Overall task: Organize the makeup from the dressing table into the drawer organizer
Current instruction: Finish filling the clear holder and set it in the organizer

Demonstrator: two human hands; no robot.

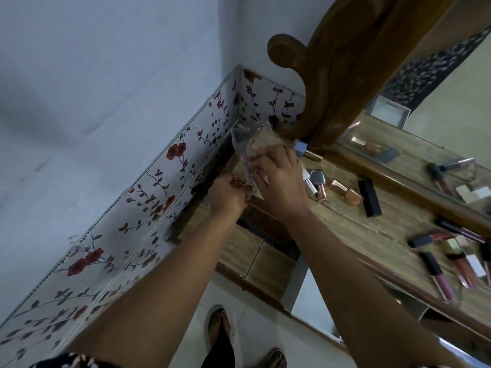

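Both hands hold a clear plastic drawer organizer [245, 144] above the left end of the wooden dressing table [356, 221]. My left hand [229, 192] grips its lower edge. My right hand [279, 179] wraps its right side, fingers over the clear wall. To the right on the tabletop lie nail polish bottles [320, 183], a peach foundation bottle [348, 192] and a black lipstick case [369, 198]. Several lip gloss tubes [441, 272] lie at the far right. Whether anything sits inside the organizer is unclear.
A carved wooden mirror frame [334, 83] rises behind the table, and its mirror [435, 120] reflects the makeup. A floral-tiled wall [159, 181] runs along the left. An open drawer [255, 251] shows below the tabletop. My sandalled feet [219, 330] stand on white floor tiles.
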